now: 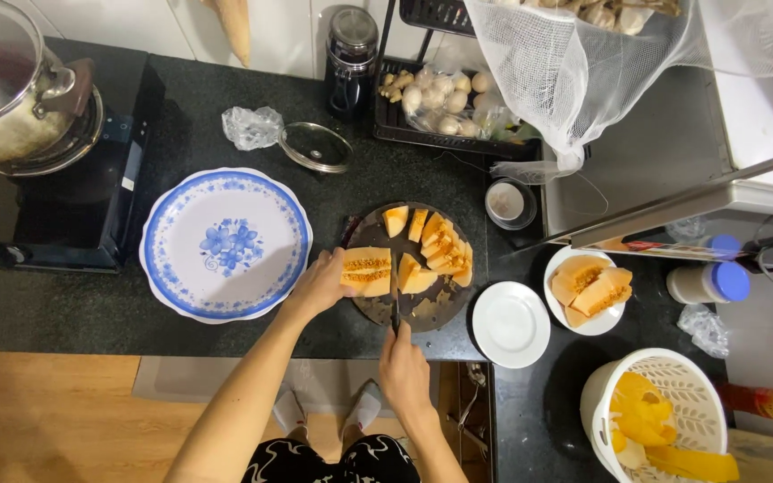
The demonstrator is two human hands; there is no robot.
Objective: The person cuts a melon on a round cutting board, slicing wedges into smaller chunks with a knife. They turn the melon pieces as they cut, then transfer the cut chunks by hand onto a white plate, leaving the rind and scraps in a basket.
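Observation:
A round dark cutting board lies on the black counter and carries several orange melon slices. My left hand holds down a larger melon piece with its seeds showing, at the board's left edge. My right hand grips the handle of a knife; the blade runs away from me, down between the held piece and a cut wedge.
A blue-flowered white plate sits left of the board, a small white plate to its right. A bowl with melon pieces, a white basket of peels, a stove with a lidded pot and a glass lid surround them.

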